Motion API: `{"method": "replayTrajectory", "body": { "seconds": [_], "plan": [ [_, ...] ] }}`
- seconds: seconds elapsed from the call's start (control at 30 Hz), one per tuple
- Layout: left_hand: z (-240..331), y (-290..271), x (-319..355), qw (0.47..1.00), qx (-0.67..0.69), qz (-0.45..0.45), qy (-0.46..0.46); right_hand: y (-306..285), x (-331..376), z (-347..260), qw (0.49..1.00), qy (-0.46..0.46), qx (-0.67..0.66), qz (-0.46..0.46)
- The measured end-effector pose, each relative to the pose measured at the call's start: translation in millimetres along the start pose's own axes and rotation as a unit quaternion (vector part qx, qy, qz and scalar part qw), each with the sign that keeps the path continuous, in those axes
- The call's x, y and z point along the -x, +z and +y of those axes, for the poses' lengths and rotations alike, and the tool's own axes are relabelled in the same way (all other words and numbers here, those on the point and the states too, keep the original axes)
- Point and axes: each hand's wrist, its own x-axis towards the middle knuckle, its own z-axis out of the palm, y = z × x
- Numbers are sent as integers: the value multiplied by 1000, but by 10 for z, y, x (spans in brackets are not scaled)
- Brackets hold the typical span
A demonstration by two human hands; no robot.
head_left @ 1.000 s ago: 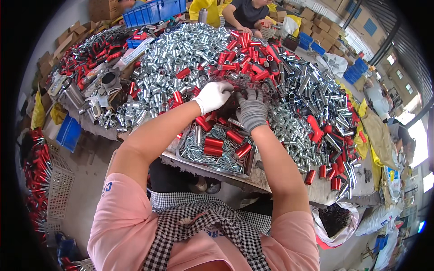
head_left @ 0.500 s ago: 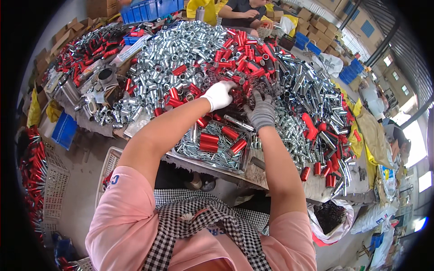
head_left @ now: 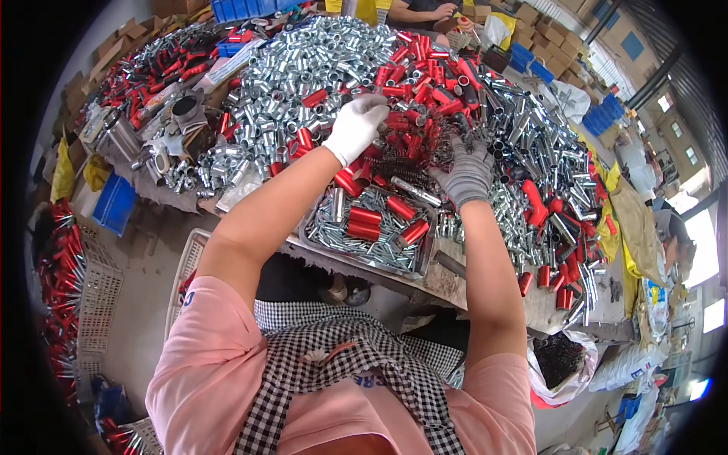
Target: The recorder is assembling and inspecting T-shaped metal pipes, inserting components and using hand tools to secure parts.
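Note:
My left hand (head_left: 358, 129), in a white glove, is over the edge between the silver collars (head_left: 303, 68) and the red tubes (head_left: 413, 83). Its fingers are curled together; what they hold, if anything, is hidden. My right hand (head_left: 466, 173), in a grey glove, has its fingertips closed in a tangle of thin dark coil springs (head_left: 442, 140). Below the hands, a metal tray (head_left: 356, 259) contains small silver pins and several red tubes (head_left: 365, 225). A chrome tube (head_left: 415, 191) lies by its far edge, next to my right hand.
Silver rods and tubes (head_left: 531, 114) heap up at the right, with a red handle (head_left: 535, 203). A steel cup (head_left: 121, 135) stands at the left. A sack of dark parts (head_left: 561, 360) hangs below the right table edge. Across the table, a co-worker's hands (head_left: 455, 19) are busy.
My hands have moved apart: the left away to the left and farther over the pile, the right slightly rightward with its fingers still among the springs. The whole view has shifted a little.

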Motion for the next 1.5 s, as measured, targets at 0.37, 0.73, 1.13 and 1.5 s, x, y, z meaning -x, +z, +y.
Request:
{"method": "replayTrajectory", "body": {
  "seconds": [0.37,0.73,1.13,1.5],
  "plan": [
    [387,300,144,974,202,-98,-19,855,-659,-522,739,-108,-665,2],
    [-336,-157,105,992,-110,-24,-53,307,-424,-703,955,-164,-192,156],
    [192,-30,902,966,-201,-89,140,-568,612,495,873,-82,-370,307],
    [-132,183,925,868,-318,-132,358,276,1637,715,936,-102,-330,-69]
  ]
}}
